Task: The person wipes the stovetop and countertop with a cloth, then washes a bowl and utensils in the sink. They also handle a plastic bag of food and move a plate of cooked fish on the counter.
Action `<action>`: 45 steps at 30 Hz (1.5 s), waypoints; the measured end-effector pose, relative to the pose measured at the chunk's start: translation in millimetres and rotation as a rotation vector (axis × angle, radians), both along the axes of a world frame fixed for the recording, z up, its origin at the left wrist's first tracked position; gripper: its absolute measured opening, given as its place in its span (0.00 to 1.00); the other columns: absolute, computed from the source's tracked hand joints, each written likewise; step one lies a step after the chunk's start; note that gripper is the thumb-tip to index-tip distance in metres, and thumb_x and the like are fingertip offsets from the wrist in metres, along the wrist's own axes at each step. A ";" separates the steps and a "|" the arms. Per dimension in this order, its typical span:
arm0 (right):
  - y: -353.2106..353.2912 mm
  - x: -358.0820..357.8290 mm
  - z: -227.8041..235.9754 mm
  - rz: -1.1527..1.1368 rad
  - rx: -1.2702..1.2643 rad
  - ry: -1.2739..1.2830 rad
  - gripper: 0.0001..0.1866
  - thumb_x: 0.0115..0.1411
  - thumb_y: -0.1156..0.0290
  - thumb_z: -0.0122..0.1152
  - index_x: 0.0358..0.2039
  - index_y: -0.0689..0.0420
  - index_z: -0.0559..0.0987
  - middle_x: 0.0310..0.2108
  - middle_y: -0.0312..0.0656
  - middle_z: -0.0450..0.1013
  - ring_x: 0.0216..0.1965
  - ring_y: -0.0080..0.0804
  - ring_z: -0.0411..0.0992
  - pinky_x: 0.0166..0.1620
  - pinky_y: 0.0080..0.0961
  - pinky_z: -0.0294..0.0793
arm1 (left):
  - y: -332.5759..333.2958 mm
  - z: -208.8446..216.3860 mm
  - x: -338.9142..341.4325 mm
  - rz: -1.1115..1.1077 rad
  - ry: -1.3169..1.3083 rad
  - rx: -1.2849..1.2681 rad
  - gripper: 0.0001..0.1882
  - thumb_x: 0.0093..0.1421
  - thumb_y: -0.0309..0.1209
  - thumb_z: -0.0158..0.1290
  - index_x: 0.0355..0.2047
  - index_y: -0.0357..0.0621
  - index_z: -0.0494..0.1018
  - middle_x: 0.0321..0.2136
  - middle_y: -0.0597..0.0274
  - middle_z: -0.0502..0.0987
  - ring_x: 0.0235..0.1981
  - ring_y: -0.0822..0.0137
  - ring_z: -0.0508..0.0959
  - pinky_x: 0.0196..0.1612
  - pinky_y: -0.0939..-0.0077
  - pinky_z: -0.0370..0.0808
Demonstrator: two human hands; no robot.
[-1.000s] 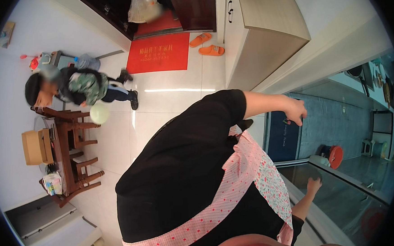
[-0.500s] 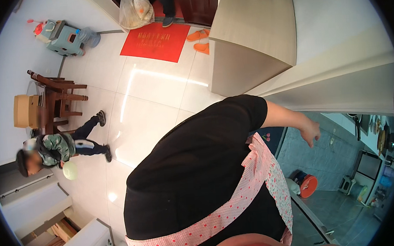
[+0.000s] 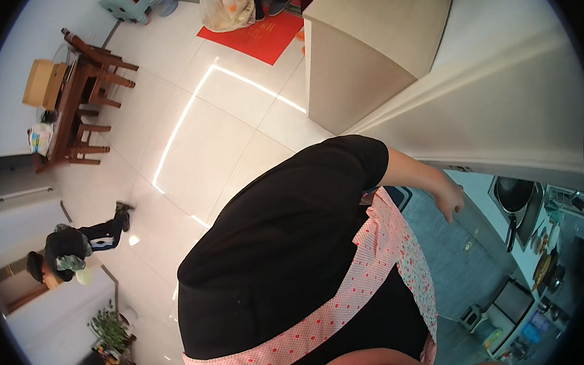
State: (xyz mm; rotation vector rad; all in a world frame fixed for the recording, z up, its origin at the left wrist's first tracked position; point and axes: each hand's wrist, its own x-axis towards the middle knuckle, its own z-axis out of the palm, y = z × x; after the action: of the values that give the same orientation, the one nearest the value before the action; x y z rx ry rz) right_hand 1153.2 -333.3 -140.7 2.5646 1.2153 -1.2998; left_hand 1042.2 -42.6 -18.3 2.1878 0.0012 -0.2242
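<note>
My left hand point(image 3: 449, 200) hangs at the end of my bare left forearm, with its fingers loosely bent and partly apart. Nothing shows in it, and it touches nothing that I can see. Below it is the grey kitchen floor point(image 3: 439, 244). A kitchen counter point(image 3: 477, 183) lies just beyond the hand, with a dark frying pan point(image 3: 514, 191) on the stove. My black short-sleeved top and a pink apron point(image 3: 369, 241) with dots and flowers fill the middle. Out of sight is my right hand.
At the left walks another person point(image 3: 69, 250) in a dark cap, beside a pale green round thing point(image 3: 84, 276). Wooden chairs stand by a table point(image 3: 69, 122). A beige cabinet point(image 3: 358, 64) borders the doorway; a red mat point(image 3: 263, 40) lies at the entrance. A plant point(image 3: 110, 327) sits lower left.
My view has turned and shifted, bringing more of the stove and counter into sight. The other person has moved from beside the table toward the lower left. My left hand still hangs empty.
</note>
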 end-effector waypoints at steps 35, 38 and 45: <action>-352.1 -57.2 -69.1 -0.296 -0.496 0.133 0.23 0.53 0.61 0.60 0.45 0.64 0.81 0.47 0.63 0.76 0.51 0.56 0.75 0.53 0.45 0.75 | 62.6 79.4 -15.5 0.346 0.137 0.183 0.29 0.63 0.44 0.58 0.62 0.48 0.69 0.59 0.53 0.67 0.55 0.59 0.72 0.60 0.66 0.70; -297.2 -47.6 -62.0 -0.315 -0.311 0.034 0.24 0.53 0.60 0.61 0.44 0.66 0.81 0.48 0.63 0.76 0.53 0.56 0.74 0.55 0.44 0.73 | 69.0 82.8 -31.2 0.394 0.115 -0.062 0.29 0.63 0.44 0.58 0.62 0.48 0.69 0.60 0.53 0.67 0.57 0.59 0.71 0.60 0.65 0.70; -139.8 77.9 -14.6 -0.251 0.017 -0.069 0.23 0.57 0.59 0.62 0.46 0.64 0.80 0.44 0.59 0.78 0.46 0.58 0.77 0.51 0.45 0.76 | 119.6 41.8 9.9 0.374 0.209 -0.050 0.29 0.62 0.46 0.58 0.60 0.46 0.71 0.62 0.44 0.65 0.60 0.54 0.70 0.59 0.65 0.70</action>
State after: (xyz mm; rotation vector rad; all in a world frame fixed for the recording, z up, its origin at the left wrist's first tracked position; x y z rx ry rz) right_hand 1231.1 -473.1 -155.2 2.8222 0.9212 -1.2302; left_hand 1052.1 77.0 23.5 2.0598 0.5108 -0.2347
